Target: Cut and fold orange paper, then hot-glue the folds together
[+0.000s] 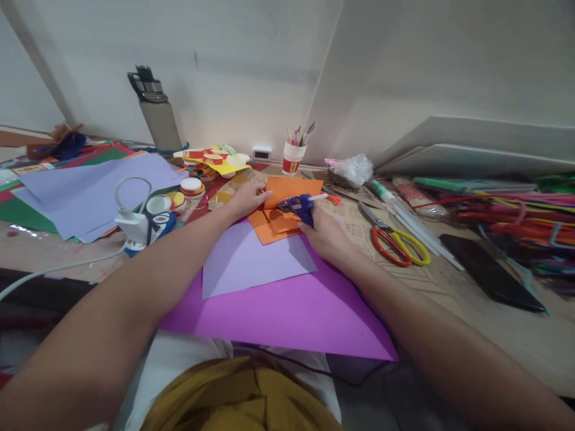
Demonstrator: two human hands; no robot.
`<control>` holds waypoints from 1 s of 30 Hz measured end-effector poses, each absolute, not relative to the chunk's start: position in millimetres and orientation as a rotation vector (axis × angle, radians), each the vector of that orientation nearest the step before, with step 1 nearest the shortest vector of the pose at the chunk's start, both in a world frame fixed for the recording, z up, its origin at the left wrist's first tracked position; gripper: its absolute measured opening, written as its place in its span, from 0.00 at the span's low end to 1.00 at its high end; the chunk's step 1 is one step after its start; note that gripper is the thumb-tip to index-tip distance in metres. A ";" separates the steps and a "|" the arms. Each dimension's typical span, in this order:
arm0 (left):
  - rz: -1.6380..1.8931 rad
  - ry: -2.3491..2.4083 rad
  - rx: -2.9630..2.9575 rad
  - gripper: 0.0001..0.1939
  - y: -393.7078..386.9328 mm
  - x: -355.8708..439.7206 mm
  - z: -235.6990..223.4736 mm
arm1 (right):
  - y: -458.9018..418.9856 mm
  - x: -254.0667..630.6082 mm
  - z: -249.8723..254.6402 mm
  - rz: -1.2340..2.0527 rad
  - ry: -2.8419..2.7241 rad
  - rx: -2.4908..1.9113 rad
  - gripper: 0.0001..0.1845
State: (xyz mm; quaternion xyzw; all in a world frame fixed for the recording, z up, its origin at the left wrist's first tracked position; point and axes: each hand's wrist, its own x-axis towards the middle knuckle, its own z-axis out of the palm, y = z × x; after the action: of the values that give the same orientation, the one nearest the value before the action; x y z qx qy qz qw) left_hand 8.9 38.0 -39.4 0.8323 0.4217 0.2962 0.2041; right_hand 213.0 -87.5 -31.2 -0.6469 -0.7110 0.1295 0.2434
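In my right hand (327,230) is a blue hot glue gun (302,207), with a white glue stick jutting from its back. Its nozzle points left over a folded orange paper (294,188). My left hand (251,199) pinches that paper's left edge between thumb and fingers. One orange flap stands up at the back, and another part lies flat in front. Beneath it are a lilac sheet (256,263) and a larger purple sheet (287,317), which overhangs the table's near edge. The nozzle tip is too small to make out.
Scissors (395,239) with red and yellow handles and a black phone (492,272) lie at right, before bundled pipe cleaners (530,221). A power strip (150,233) with a white charger, coloured sheets (99,185) and a bottle (159,117) are at left. A pencil cup (293,158) stands behind.
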 end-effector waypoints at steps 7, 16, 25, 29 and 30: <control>0.841 1.144 2.262 0.15 40.3 8.7 -41.2 | -86.1 223.5 -31.7 0.324 -1.892 -1.829 0.20; 0.804 1.175 2.227 0.14 36.1 8.4 -37.6 | -91.8 213.0 -28.3 0.440 -1.970 -1.697 0.19; 0.807 1.128 2.163 0.13 38.3 7.7 -39.0 | -90.1 212.7 -26.5 0.465 -1.952 -1.653 0.19; 0.826 1.090 2.147 0.13 36.2 8.0 -38.3 | -86.7 203.8 -23.7 0.450 -1.947 -1.672 0.19; 0.832 1.084 2.150 0.13 35.7 8.1 -38.2 | -86.8 203.0 -22.3 0.447 -1.949 -1.681 0.19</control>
State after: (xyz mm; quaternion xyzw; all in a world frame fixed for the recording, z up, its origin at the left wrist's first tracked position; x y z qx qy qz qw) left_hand 8.1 35.7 -38.2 0.8069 0.4069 0.3123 0.2929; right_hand 203.0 -86.8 -22.3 -0.6212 -0.7200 0.1651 0.2617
